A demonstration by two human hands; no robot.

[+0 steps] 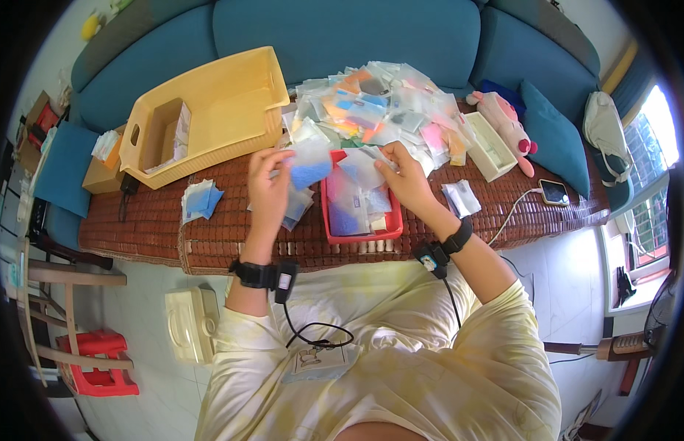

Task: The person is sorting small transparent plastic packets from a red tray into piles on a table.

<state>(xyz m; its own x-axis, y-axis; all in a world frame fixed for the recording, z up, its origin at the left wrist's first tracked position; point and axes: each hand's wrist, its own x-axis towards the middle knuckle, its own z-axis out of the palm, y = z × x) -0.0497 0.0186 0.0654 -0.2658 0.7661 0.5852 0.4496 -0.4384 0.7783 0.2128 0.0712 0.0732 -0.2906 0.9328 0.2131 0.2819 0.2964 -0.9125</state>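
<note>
My left hand (268, 184) pinches a small frosted plastic bag with blue contents (311, 172) by its left edge, left of a red plastic basket (364, 239). Between the thumb and fingers of my right hand (406, 173) is a whitish translucent packet (366, 165), held over the basket's back right part. Inside the basket lie bags with purple and pink contents (343, 218). A large heap of similar bags (375, 105), with orange, blue, pink and clear ones, rises behind it. More packets (297, 208) lie partly hidden beside my left hand.
A yellow plastic bin (226, 82) with a cardboard box (166, 132) inside stands at the left. Small bag stacks lie at left (201, 199) and right (461, 199). Further right are a cream box (489, 148), a pink plush toy (503, 124) and a phone (554, 192) on its cable.
</note>
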